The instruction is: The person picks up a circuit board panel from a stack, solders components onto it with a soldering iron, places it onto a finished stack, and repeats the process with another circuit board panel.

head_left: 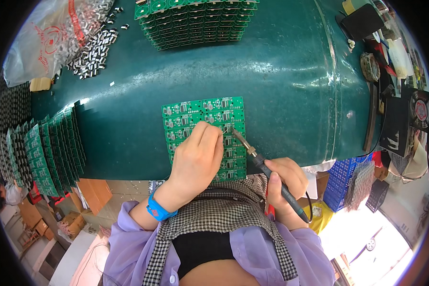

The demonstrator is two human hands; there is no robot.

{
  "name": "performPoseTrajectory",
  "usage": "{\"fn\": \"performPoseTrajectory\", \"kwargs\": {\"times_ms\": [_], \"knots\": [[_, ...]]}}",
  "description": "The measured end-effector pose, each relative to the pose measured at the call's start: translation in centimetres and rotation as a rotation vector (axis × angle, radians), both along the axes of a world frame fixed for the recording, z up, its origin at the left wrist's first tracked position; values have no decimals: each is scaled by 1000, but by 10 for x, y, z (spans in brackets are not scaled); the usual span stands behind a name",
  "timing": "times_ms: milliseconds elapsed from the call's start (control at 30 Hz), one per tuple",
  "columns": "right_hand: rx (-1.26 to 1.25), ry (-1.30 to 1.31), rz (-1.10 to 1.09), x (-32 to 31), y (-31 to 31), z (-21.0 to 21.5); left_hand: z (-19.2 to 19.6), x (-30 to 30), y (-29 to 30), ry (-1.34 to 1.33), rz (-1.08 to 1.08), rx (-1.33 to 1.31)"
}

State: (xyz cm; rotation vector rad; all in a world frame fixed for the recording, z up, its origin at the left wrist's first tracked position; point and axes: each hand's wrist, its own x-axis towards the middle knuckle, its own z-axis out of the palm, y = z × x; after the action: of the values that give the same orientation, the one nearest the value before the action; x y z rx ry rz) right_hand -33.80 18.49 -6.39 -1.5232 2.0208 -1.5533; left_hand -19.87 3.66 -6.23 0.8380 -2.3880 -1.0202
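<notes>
A green circuit board panel (183,108), divided into several small identical boards, lies flat at the near edge of the table. My left hand (198,155) rests over its middle, fingers pinched together. A thin piece of solder wire (225,130) seems to poke out from those fingertips; most of it is hidden. In my right hand (287,180) is a soldering iron (260,164), gripped by its dark handle like a pen. The iron's tip touches or hovers just above the panel, close beside my left fingertips; I cannot tell which.
Stacked circuit board panels (198,24) stand at the far side of the green table (291,95), with more panels (52,148) at the left. Small black-and-white components (93,55) spill from a plastic bag (43,47). A black fan (420,109) sits at the right, near a blue crate (341,183).
</notes>
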Motion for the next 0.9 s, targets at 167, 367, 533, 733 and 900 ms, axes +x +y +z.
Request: {"fn": "performPoseTrajectory", "kwargs": {"times_ms": [167, 367, 533, 733, 900], "knots": [[9, -9, 13, -1, -1, 1, 0, 0, 0, -19, -2, -1], [4, -5, 13, 3, 1, 1, 0, -1, 0, -78, -71, -139], [-37, 44, 6, 7, 4, -1, 0, -2, 1, -98, -45, -139], [-79, 58, -25, 5, 15, -2, 3, 7, 6, 3, -10, -65], [-75, 48, -3, 6, 14, -2, 2, 9, 11, 11, -4, -26]]}}
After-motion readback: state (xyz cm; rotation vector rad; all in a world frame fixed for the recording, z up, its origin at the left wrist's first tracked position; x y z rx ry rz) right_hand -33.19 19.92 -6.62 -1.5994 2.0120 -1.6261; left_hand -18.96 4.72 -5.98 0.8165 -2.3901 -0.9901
